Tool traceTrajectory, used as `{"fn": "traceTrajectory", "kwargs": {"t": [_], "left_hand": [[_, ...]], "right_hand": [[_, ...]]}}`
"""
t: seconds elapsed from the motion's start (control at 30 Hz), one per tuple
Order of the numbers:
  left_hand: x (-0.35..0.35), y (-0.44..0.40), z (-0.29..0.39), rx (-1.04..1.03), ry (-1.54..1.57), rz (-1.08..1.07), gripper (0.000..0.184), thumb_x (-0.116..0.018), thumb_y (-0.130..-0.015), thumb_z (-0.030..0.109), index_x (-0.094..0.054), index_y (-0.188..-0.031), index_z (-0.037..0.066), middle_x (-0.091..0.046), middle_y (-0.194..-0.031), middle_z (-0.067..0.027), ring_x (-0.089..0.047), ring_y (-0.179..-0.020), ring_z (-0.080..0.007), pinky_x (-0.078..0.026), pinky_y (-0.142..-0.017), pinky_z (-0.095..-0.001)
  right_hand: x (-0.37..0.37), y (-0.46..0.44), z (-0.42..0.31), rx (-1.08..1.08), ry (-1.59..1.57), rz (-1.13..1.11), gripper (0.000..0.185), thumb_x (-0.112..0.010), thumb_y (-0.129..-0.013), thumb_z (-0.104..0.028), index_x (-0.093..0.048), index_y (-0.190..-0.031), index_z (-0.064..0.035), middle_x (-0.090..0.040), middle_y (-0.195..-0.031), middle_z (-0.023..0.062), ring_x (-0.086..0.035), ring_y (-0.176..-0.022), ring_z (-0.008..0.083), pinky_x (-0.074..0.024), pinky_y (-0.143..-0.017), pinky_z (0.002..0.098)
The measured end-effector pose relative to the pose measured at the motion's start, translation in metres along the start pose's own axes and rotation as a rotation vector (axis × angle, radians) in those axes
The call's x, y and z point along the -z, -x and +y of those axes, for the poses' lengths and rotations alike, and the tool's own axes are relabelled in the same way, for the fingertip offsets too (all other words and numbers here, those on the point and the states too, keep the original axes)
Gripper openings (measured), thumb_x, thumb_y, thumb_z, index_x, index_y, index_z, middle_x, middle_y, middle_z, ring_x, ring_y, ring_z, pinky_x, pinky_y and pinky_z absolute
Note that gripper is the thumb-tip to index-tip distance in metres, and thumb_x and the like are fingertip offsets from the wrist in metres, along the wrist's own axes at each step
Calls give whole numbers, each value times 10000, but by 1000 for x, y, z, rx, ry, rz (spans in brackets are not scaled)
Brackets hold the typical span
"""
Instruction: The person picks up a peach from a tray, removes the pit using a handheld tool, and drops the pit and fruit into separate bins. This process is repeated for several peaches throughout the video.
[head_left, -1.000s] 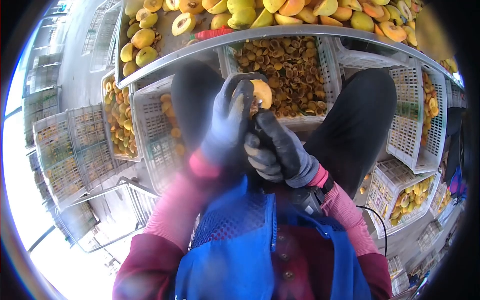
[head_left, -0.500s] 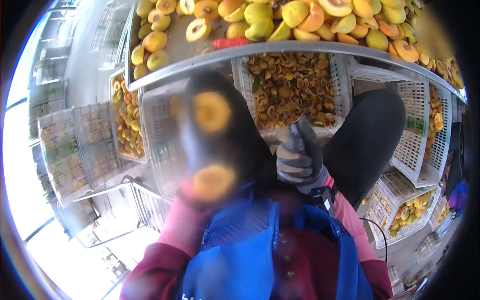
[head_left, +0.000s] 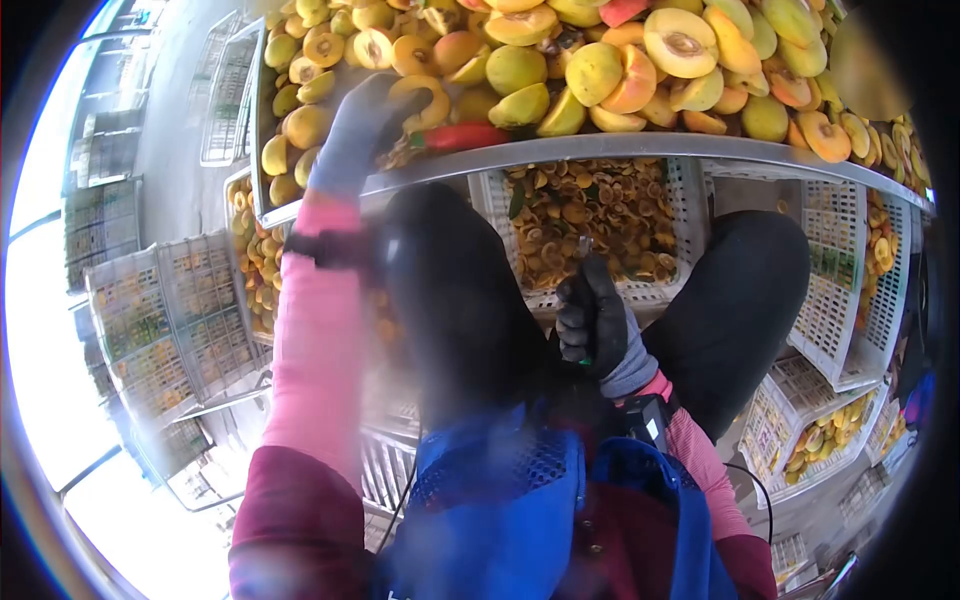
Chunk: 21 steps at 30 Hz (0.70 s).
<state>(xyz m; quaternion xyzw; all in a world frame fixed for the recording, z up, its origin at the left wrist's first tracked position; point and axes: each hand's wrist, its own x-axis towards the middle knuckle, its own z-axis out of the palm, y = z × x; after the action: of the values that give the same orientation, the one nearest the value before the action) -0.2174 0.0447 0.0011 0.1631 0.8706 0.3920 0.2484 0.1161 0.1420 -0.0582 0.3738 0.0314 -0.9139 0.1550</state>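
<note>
My left hand (head_left: 372, 118), in a grey glove, reaches over the near edge of the metal table. Its fingers curl around a halved yellow peach (head_left: 428, 92); the grasp is partly hidden. Just right of it lies a red object (head_left: 462, 137), perhaps a handle. My right hand (head_left: 592, 318), in a dark grey glove, is closed above my lap. From its top pokes the metal tip (head_left: 586, 243) of a small hand tool; the rest is hidden in the fist. Many whole and halved peaches (head_left: 600, 75) cover the table.
The table's raised metal rim (head_left: 600, 148) runs across in front of me. Below it, between my knees, stands a white crate (head_left: 690, 215) of brownish fruit scraps. More fruit-filled crates stand left and right (head_left: 795, 410). Stacked crates (head_left: 165, 310) are at far left.
My left hand has moved from beside my left knee, where two peach halves showed near it, up to the fruit on the table. My right hand stays closed over my lap, slightly turned.
</note>
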Motion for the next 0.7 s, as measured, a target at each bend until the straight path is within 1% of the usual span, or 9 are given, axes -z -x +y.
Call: {"fn": "traceTrajectory", "kwargs": {"t": [0.07, 0.17, 0.2, 0.27, 0.33, 0.47, 0.57, 0.67, 0.7], "left_hand": [[-18, 42, 16, -280, 33, 123, 348, -693, -778, 230, -590, -1039, 24, -625, -938, -116, -587, -857, -290, -469, -772, -368], [-42, 102, 46, -723, -440, 406, 339, -709, -706, 155, -600, -1013, 60, -602, -931, -128, -565, -871, -325, -460, -769, -400], [-47, 115, 48, -721, -391, 348, 341, -711, -701, 147, -601, -1013, 64, -600, -927, -126, -563, -863, -334, -458, -759, -404], [-64, 136, 48, -579, -218, 335, 356, -715, -681, 138, -603, -1010, 61, -597, -922, -127, -564, -850, -337, -458, -750, -402], [-67, 153, 43, -569, -157, 293, 344, -699, -675, 118, -603, -997, 45, -599, -925, -130, -574, -843, -329, -458, -755, -384], [-75, 165, 24, -528, -48, 373, 324, -674, -705, 96, -587, -1002, 3, -603, -909, -141, -588, -830, -302, -463, -765, -367], [-69, 146, 0, -585, 9, 494, 316, -655, -744, 94, -572, -1029, -12, -606, -925, -167, -598, -818, -280, -472, -764, -344], [-46, 143, 9, -508, 192, 565, 286, -656, -804, 93, -562, -1050, -18, -613, -919, -115, -590, -812, -179, -475, -749, -294], [-43, 152, 26, -430, 443, 531, 263, -658, -830, 99, -565, -1047, -16, -611, -933, -84, -578, -827, -139, -476, -751, -270]], "right_hand": [[-2, -1, 2, 345, 360, 125, 395, -455, -936, -486, -556, -955, -105, -433, -566, -25, -339, -369, 80, -258, -321, 214], [-37, 15, 6, 581, 413, 14, 323, -453, -965, -307, -503, -1148, -46, -556, -798, 44, -501, -528, 116, -411, -436, 230], [-50, 22, 7, 610, 353, -75, 325, -451, -973, -238, -476, -1218, -25, -592, -899, 72, -568, -607, 130, -476, -495, 236], [-61, 20, 10, 729, 454, -228, 318, -461, -957, -129, -438, -1252, -16, -579, -1005, 76, -553, -764, 98, -465, -621, 210], [-67, 17, 14, 765, 455, -278, 308, -471, -947, -84, -436, -1244, -9, -574, -1047, 70, -541, -834, 78, -456, -680, 198], [-54, 2, 18, 712, 546, -201, 239, -506, -940, -136, -497, -1141, -5, -590, -963, 46, -534, -793, 73, -449, -658, 218], [-54, 8, 12, 599, 618, -154, 271, -475, -935, -66, -459, -1191, 21, -552, -1052, 80, -533, -940, 139, -437, -801, 232], [-49, 3, -1, 817, 800, -90, 250, -471, -932, -38, -459, -1169, 40, -568, -1038, 96, -555, -963, 157, -441, -829, 234], [-57, 3, -9, 928, 911, -68, 241, -484, -930, -63, -471, -1150, 35, -584, -1013, 102, -570, -939, 163, -447, -815, 245]]}}
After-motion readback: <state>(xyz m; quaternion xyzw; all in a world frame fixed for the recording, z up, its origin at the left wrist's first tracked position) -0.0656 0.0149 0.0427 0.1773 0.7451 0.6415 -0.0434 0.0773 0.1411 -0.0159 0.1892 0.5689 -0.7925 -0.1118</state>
